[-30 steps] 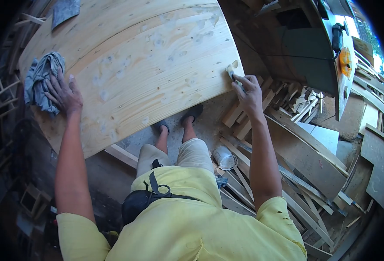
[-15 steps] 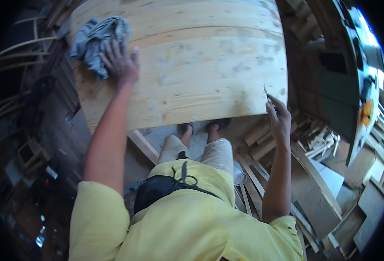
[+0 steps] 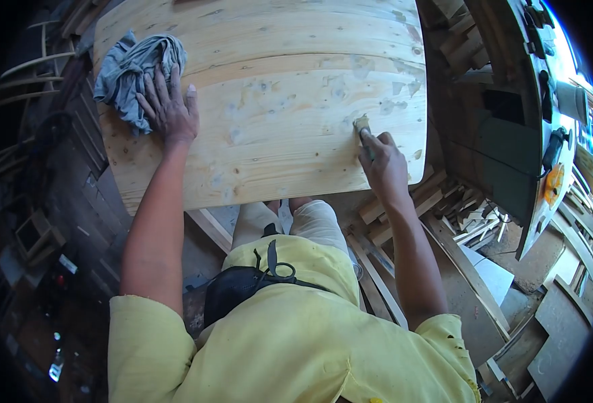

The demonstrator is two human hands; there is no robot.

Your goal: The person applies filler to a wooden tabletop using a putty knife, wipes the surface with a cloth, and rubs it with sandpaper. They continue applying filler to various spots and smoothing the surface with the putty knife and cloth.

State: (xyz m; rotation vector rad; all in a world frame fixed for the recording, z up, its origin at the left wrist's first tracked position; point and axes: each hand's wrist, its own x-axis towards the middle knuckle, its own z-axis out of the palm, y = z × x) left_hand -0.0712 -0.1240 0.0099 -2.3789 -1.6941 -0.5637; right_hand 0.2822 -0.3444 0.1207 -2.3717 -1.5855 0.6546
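Observation:
My left hand (image 3: 170, 114) lies flat with its fingers spread, resting partly on a crumpled grey-blue cloth (image 3: 123, 75) and partly on the wooden tabletop (image 3: 263, 148). In my right hand (image 3: 385, 162) is a putty knife (image 3: 361, 123) with a bit of green showing at the handle. Its smeared blade points away from me and meets the wood at the right part of the top; the rest of the handle is hidden in my closed fingers. Patches of filler and knots mark the boards around it.
Wood offcuts (image 3: 478, 225) lie piled on the floor at the right. Beyond them stands a bench (image 3: 511, 151) with an orange item (image 3: 553, 185) and tools on it. Curved wooden frames (image 3: 37, 60) stand at the far left. A clear bottle (image 3: 56, 366) shows at lower left.
My right hand has moved left and lowered the putty knife from near the tabletop's right edge onto the wood. My left hand stays by the cloth. The view has shifted slightly.

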